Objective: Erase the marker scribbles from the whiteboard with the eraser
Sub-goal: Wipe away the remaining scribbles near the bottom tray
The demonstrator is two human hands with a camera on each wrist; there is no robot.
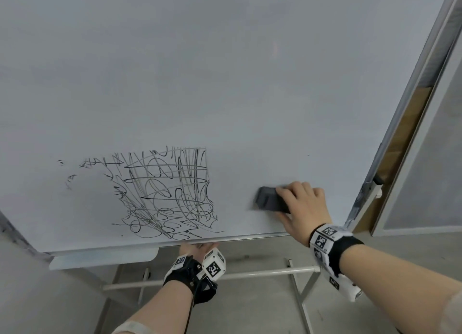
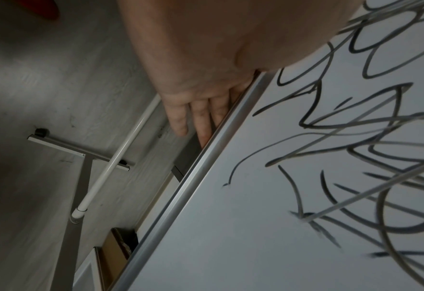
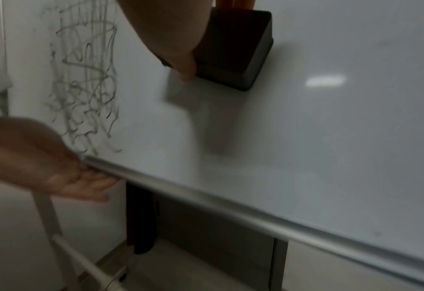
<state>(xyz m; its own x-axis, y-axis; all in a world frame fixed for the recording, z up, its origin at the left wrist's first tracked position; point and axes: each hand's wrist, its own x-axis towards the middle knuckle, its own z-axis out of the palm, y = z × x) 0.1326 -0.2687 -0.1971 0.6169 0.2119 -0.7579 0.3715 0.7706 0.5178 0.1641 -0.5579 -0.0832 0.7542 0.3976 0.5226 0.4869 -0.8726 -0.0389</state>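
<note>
Black marker scribbles (image 1: 167, 191) (image 2: 355, 137) (image 3: 86, 78) cover the lower middle of the whiteboard (image 1: 225, 83). A few faint specks (image 1: 71, 177) lie to their left. My right hand (image 1: 287, 203) (image 3: 206, 39) grips a dark grey eraser (image 1: 268, 199) (image 3: 236, 49), which lies flat on bare board to the right of the scribbles. My left hand (image 1: 197, 248) (image 2: 196, 118) (image 3: 81, 183) holds the board's bottom frame (image 1: 250, 236) just below the scribbles, with fingers (image 2: 203, 126) behind the edge and the thumb in front.
A pale marker tray (image 1: 105, 257) hangs under the board at the lower left. The stand's white crossbar (image 1: 262, 272) and metal leg (image 1: 300, 296) are on the grey floor below. Beyond the board's right frame (image 1: 400, 133) leans a grey panel (image 1: 425, 183).
</note>
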